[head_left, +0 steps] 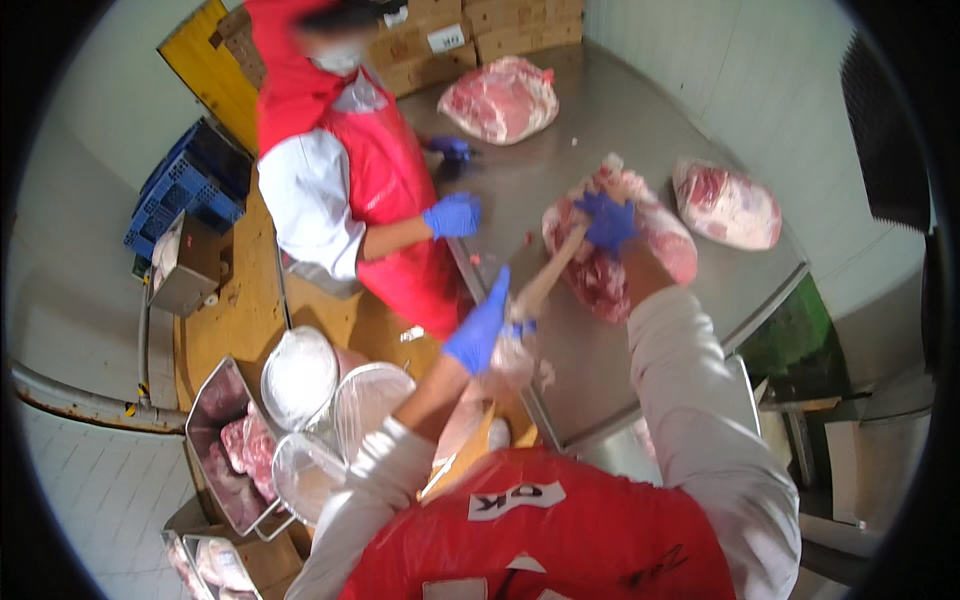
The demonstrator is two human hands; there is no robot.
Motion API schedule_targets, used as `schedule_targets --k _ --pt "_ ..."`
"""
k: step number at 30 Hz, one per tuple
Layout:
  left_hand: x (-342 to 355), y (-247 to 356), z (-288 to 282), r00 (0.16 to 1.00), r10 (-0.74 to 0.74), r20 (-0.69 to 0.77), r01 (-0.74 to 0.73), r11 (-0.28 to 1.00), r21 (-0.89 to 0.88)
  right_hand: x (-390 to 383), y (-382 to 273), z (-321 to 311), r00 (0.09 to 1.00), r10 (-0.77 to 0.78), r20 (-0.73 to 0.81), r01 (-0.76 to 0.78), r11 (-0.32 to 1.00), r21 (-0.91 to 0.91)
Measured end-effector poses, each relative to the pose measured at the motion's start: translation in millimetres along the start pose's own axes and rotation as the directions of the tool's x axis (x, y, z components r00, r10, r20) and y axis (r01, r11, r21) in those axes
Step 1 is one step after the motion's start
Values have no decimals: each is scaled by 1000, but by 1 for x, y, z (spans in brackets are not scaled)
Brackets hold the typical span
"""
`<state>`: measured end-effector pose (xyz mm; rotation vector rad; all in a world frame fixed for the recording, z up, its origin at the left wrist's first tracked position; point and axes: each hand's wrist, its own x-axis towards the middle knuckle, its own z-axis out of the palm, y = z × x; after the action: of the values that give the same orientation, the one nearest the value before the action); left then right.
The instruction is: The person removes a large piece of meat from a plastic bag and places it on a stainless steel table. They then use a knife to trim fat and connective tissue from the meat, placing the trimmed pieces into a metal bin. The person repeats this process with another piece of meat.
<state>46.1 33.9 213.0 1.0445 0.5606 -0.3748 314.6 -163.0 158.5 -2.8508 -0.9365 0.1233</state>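
A large piece of raw meat [665, 235] lies on the metal table, red with white fat. My right hand [608, 222], in a blue glove, rests on top of it with the fingers spread. From the meat, a long pale strip [548, 280] runs toward my left hand [478, 330], also blue-gloved, near the table's edge. The left fingers curl round the strip's end while the thumb points up. Below those fingers hangs a pale, translucent bunch [512, 362]. Blur hides whether the strip is film or tissue.
Other meat pieces lie at the right [728, 205] and far side [500, 100] of the metal table [600, 385]. A co-worker in a red apron [395, 190] stands at its left edge. Lower left are a metal tub [207, 425] with meat, white-lined round containers [300, 375] and blue crates [190, 185].
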Motion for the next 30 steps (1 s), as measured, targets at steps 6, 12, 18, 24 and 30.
schedule_targets --k 6,12,18,24,30 --pt "41 -15 -22 991 131 18 -131 991 11 11 -1 13 989 117 -86 -123 989 -78" --pt "29 -40 -40 987 149 67 -149 989 3 9 -24 2 992 129 4 -129 990 -54" --pt "22 -49 -39 978 199 58 -201 979 28 7 -10 9 998 59 -18 -60 996 -62" --pt "-9 -32 -22 965 263 21 -264 964 30 14 -6 16 999 -25 -37 27 999 40" --pt "-6 -33 -46 967 252 -45 -254 967 -32 14 -14 5 987 -157 38 154 985 80"
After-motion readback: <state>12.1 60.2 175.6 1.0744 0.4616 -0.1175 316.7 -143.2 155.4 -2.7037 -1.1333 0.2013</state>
